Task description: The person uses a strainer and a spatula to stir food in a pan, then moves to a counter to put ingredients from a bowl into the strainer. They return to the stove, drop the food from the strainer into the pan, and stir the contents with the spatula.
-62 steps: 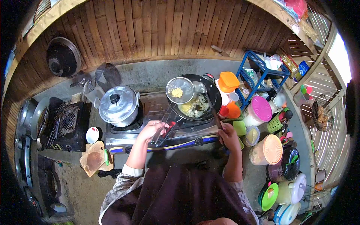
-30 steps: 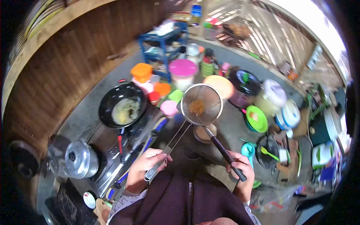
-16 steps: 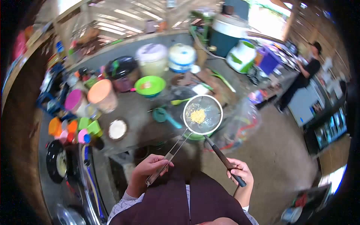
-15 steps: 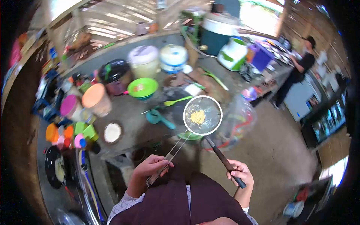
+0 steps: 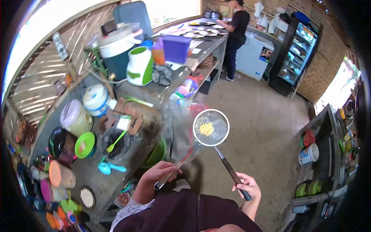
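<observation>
My left hand is closed around the metal handle of a round mesh strainer, held out in front of me above the floor. A small heap of yellow bits, too small to name, lies in its mesh. Fingers of my right hand wrap the dark handle of a utensil. Its metal neck reaches up to the strainer's lower rim, and its head is hidden at or under the strainer.
On the counter to the left are a blue scoop, a green spoon, a green bowl and several lidded buckets. A purple bin stands further back. A person works at the far table. A display fridge stands behind.
My view has turned right, so the counter has shifted left and more floor shows. Both hands keep their holds, and the strainer with the yellow bits has come along, now over the floor.
</observation>
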Tool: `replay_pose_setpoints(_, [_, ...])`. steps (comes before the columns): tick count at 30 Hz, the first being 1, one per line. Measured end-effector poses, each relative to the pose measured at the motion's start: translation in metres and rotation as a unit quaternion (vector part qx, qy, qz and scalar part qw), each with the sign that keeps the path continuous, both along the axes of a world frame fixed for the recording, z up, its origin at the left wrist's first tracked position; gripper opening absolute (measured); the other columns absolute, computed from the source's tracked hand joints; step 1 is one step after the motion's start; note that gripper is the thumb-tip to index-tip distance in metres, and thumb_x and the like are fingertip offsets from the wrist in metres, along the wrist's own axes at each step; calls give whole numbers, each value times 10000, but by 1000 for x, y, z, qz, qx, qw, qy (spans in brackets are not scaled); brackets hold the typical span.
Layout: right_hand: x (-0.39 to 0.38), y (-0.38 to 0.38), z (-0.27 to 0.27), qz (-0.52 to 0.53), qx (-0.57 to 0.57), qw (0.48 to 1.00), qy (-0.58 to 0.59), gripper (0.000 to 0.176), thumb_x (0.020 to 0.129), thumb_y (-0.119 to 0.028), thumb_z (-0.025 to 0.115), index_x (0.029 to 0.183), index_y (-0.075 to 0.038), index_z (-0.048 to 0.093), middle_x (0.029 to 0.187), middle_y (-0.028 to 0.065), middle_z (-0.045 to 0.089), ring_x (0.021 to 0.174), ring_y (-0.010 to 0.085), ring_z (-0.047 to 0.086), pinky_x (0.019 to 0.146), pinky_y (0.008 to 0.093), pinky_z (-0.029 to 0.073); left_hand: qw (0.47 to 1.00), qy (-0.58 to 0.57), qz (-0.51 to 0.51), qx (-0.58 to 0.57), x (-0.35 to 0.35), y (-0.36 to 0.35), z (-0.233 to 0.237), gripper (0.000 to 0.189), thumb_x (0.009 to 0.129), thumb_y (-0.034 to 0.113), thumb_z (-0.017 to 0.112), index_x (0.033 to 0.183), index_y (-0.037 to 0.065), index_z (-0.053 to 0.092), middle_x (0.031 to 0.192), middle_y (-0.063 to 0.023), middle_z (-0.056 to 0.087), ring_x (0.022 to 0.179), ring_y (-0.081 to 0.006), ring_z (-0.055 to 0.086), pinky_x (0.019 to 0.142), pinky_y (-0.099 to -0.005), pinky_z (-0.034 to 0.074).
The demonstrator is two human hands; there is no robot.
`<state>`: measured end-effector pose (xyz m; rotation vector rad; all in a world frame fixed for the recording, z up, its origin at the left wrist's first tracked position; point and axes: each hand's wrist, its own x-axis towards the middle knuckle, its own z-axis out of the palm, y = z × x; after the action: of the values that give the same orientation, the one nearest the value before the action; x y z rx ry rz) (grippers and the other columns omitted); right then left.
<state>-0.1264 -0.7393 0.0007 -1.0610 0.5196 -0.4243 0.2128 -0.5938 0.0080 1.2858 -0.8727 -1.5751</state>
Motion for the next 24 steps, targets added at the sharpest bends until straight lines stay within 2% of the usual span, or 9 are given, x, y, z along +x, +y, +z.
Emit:
replay_pose_setpoints(2, [1, -23, -5, -20, -1, 1000, -4, 494, 723, 21, 503, 1200, 55, 381, 704, 198, 587, 344, 113, 456, 324, 205, 348, 999, 11, -34, -2, 13, -39, -6, 283, 874, 209, 447, 902, -38, 582, 567, -19, 513, 517, -78, 477, 502, -218, 374])
replay_pose_setpoints(4, [3, -52, -12, -5, -13, 1000, 4, 495, 766, 25, 501, 1240, -14, 362, 751, 180, 603, 381, 107, 476, 344, 205, 370, 998, 9, -61, -11, 24, -80, -9, 286, 873, 220, 451, 912, -29, 586, 563, -17, 509, 522, -77, 477, 502, -218, 372])
replay_pose_setpoints(8, [19, -104, -2, -57, -7, 998, -10, 480, 760, 27, 493, 1225, -1, 378, 737, 190, 604, 400, 101, 482, 366, 199, 376, 995, -8, -101, -15, 43, -157, 3, 289, 871, 247, 456, 946, 5, 595, 569, -13, 503, 530, -73, 475, 500, -214, 369])
replay_pose_setpoints(10, [26, -129, -6, -65, -9, 998, -7, 482, 753, 28, 496, 1221, 3, 381, 735, 191, 604, 400, 101, 480, 368, 198, 375, 992, -2, -120, -34, 53, -190, -4, 288, 872, 256, 454, 954, 20, 598, 587, -9, 508, 528, -67, 471, 496, -205, 365])
replay_pose_setpoints(13, [29, -166, -7, -86, -15, 996, 1, 485, 741, 28, 502, 1212, 6, 390, 730, 190, 604, 399, 101, 476, 371, 196, 371, 991, -25, -127, 8, 58, -238, 4, 288, 852, 249, 487, 961, 5, 596, 597, 6, 496, 522, -86, 452, 518, -210, 367])
replay_pose_setpoints(19, [10, -257, -20, -121, -12, 993, 4, 475, 736, 26, 508, 1200, 3, 407, 716, 182, 603, 395, 100, 468, 368, 198, 368, 986, 0, -166, -2, 46, -346, -16, 306, 870, 249, 453, 1004, 2, 574, 614, 2, 511, 555, -94, 498, 533, -219, 400])
replay_pose_setpoints(21, [-4, -302, -22, -112, -17, 994, 10, 472, 735, 25, 511, 1196, 1, 414, 712, 180, 602, 394, 101, 466, 368, 199, 368, 986, -3, -156, 57, 30, -383, -10, 328, 892, 273, 400, 1007, 6, 553, 588, 1, 508, 552, -77, 511, 492, -213, 401])
replay_pose_setpoints(24, [-29, -375, -18, -86, -52, 995, 22, 466, 734, 15, 521, 1189, -5, 424, 706, 172, 600, 392, 102, 464, 368, 202, 370, 990, -2, -125, 65, 4, -433, -22, 331, 899, 268, 378, 1008, 1, 538, 574, -1, 495, 536, -78, 506, 471, -212, 397])
